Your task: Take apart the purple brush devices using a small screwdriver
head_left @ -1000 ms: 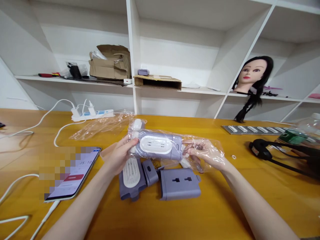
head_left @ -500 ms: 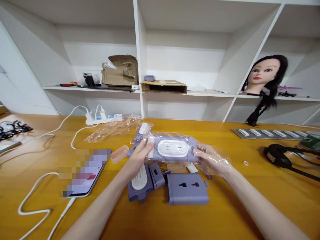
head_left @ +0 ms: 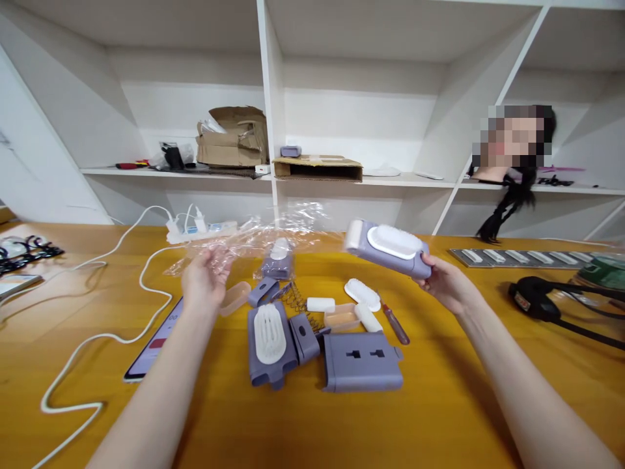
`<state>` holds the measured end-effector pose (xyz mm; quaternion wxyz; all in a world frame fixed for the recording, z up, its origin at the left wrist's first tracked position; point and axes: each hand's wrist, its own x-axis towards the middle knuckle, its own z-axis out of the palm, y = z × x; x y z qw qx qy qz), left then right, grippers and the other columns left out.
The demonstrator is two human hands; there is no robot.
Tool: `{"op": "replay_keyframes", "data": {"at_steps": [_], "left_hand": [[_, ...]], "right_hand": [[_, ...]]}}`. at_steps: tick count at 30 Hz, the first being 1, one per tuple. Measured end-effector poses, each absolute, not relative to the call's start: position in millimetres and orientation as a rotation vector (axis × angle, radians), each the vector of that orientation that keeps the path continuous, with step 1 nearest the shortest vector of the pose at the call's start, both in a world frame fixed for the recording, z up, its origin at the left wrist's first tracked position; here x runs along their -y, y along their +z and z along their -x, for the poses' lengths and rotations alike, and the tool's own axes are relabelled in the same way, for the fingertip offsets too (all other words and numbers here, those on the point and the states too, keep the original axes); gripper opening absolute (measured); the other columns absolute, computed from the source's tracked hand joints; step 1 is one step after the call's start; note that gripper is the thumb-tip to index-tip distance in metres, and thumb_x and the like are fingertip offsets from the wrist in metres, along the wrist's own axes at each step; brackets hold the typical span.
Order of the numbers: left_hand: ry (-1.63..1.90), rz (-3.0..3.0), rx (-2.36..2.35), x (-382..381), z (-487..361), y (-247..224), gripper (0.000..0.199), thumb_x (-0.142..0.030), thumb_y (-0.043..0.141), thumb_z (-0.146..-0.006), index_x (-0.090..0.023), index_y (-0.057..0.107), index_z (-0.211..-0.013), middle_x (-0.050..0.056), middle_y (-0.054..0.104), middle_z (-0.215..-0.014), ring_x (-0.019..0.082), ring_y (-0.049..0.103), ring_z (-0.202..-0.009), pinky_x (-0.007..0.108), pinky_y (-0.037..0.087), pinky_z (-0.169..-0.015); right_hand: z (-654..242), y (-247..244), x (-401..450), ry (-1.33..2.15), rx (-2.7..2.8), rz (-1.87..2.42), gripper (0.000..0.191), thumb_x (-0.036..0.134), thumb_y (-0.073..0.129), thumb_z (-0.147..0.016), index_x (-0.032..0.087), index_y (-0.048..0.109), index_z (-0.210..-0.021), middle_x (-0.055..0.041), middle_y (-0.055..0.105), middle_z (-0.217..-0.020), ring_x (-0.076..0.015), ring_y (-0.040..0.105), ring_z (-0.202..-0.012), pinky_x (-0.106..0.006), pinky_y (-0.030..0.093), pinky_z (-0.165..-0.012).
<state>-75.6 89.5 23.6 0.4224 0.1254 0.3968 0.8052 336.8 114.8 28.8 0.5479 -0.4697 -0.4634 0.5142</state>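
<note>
My right hand (head_left: pixel 446 283) grips one end of a purple cleaning brush (head_left: pixel 410 266) with a white oval bristle pad, holding it tilted above the table. A thin clear plastic bag (head_left: pixel 303 225) trails from the fingers of my left hand (head_left: pixel 206 280), apart from the brush. Below lie a purple body with a white oval brush (head_left: pixel 270 333), a purple shell (head_left: pixel 364 365) with two cut-outs and a small purple end piece (head_left: pixel 305 339). Beside them are a loose white oval brush (head_left: pixel 362 294), several coil springs (head_left: pixel 295 301), a peach tray (head_left: pixel 340 318) and a screwdriver (head_left: pixel 394 324).
Another purple brush (head_left: pixel 278 260) lies behind the parts. A phone (head_left: pixel 155 342) and white cables are at left, near a power strip (head_left: pixel 222 229). At right are a metal strip (head_left: pixel 517 258) and a black headset (head_left: pixel 537 303). White shelves stand behind.
The brush was inside the clear bag between both hands; now it is out of the bag. My right hand has moved it up and right, while my left hand has drawn the bag left.
</note>
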Motion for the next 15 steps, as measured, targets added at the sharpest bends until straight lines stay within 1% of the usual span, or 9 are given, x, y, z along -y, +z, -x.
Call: {"op": "replay_keyframes", "data": {"at_steps": [2, 3, 4, 5, 7, 12, 15], "left_hand": [[2.112, -0.197, -1.005, -100.9, 86.4, 18.1, 0.024, -0.013, 0.033, -0.090, -0.013, 0.057, -0.085, 0.002, 0.062, -0.083, 0.007, 0.061, -0.073, 0.018, 0.048, -0.066], [2.149, -0.159, -1.002, -106.3, 90.4, 15.2, 0.024, -0.017, 0.034, -0.092, -0.013, 0.057, -0.094, 0.004, 0.062, -0.093, 0.009, 0.060, -0.079, 0.022, 0.050, -0.070], [2.172, -0.122, -1.001, -111.3, 93.4, 12.3, 0.022, -0.025, 0.041, -0.091, -0.013, 0.056, -0.103, 0.006, 0.061, -0.102, 0.013, 0.060, -0.085, 0.029, 0.051, -0.073], [2.188, -0.105, -0.998, -115.7, 95.6, 9.5, 0.028, -0.030, 0.048, -0.088, -0.014, 0.054, -0.110, 0.008, 0.059, -0.109, 0.017, 0.059, -0.090, 0.036, 0.051, -0.076], [2.189, -0.091, -1.011, -122.7, 97.5, 4.1, 0.035, -0.033, 0.053, -0.085, -0.016, 0.052, -0.116, 0.009, 0.056, -0.116, 0.021, 0.058, -0.096, 0.042, 0.050, -0.079], [2.112, -0.133, -1.155, -132.6, 95.8, -8.5, 0.035, -0.032, 0.053, -0.086, -0.016, 0.052, -0.116, 0.009, 0.056, -0.117, 0.021, 0.058, -0.098, 0.042, 0.050, -0.081], [2.002, -0.265, -1.272, -136.3, 96.8, -14.6, 0.037, -0.035, 0.050, -0.087, -0.016, 0.050, -0.119, 0.010, 0.056, -0.117, 0.021, 0.058, -0.097, 0.043, 0.050, -0.081]], "right_hand": [[-337.1, 28.3, -114.7, 1.232, 1.064, 1.117, 0.023, 0.038, 0.072, -0.061, 0.020, 0.059, -0.068, 0.0034, 0.049, -0.052, -0.0084, 0.039, -0.043, -0.022, 0.028, -0.036], [-336.6, 27.8, -114.5, 1.237, 1.052, 1.119, 0.023, 0.038, 0.072, -0.061, 0.020, 0.058, -0.067, 0.0036, 0.048, -0.052, -0.0082, 0.039, -0.044, -0.022, 0.028, -0.037], [-335.9, 27.1, -114.2, 1.241, 1.044, 1.120, 0.024, 0.037, 0.072, -0.061, 0.019, 0.057, -0.066, 0.0037, 0.047, -0.052, -0.0081, 0.039, -0.044, -0.021, 0.028, -0.037], [-335.0, 26.4, -114.0, 1.246, 1.040, 1.120, 0.024, 0.037, 0.072, -0.061, 0.019, 0.056, -0.064, 0.0037, 0.046, -0.052, -0.0080, 0.039, -0.044, -0.021, 0.029, -0.037], [-333.0, 25.3, -113.4, 1.253, 1.037, 1.120, 0.024, 0.036, 0.072, -0.061, 0.019, 0.055, -0.063, 0.0037, 0.045, -0.053, -0.0077, 0.039, -0.045, -0.021, 0.029, -0.038], [-328.8, 24.9, -111.9, 1.260, 1.038, 1.116, 0.024, 0.036, 0.072, -0.062, 0.018, 0.056, -0.065, 0.0038, 0.046, -0.054, -0.0076, 0.040, -0.047, -0.021, 0.030, -0.040], [-327.5, 25.1, -110.5, 1.259, 1.039, 1.119, 0.024, 0.036, 0.072, -0.062, 0.018, 0.056, -0.065, 0.0038, 0.047, -0.054, -0.0076, 0.039, -0.047, -0.021, 0.031, -0.041]]}}
